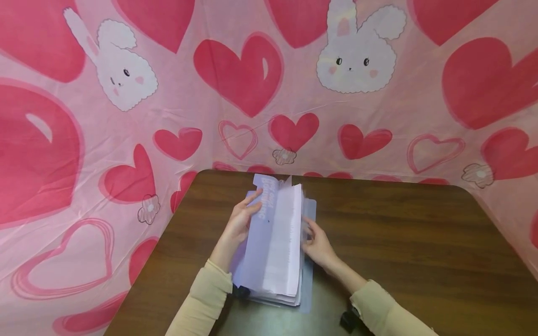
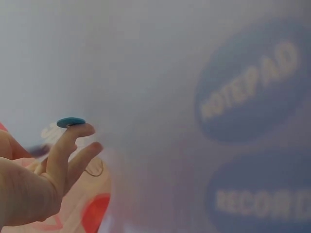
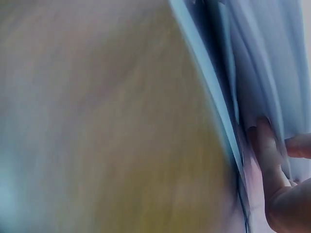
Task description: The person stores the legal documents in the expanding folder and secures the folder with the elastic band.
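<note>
A loose-leaf notebook (image 1: 258, 252) with a translucent lilac cover lies on the table, its front cover and a bundle of white pages (image 1: 282, 252) raised and bowed. My left hand (image 1: 240, 220) holds the cover's left side, two fingers reaching over it. In the left wrist view, the cover shows blue ovals (image 2: 252, 80) reading "NOTEPAD" and partly "RECORD", and a small teal disc (image 2: 71, 122) sits by a fingertip. At the right edge, my right hand (image 1: 318, 243) pinches some sheets; the right wrist view shows its fingers (image 3: 267, 150) among the layered pages.
The brown wooden table (image 1: 403, 242) extends right of the notebook. A clear back cover (image 1: 308, 280) sticks out beneath the pages. Dark wrist devices (image 1: 349, 321) sit at both sleeves. A pink cloth with hearts and rabbits (image 1: 176, 93) hangs behind and at the left.
</note>
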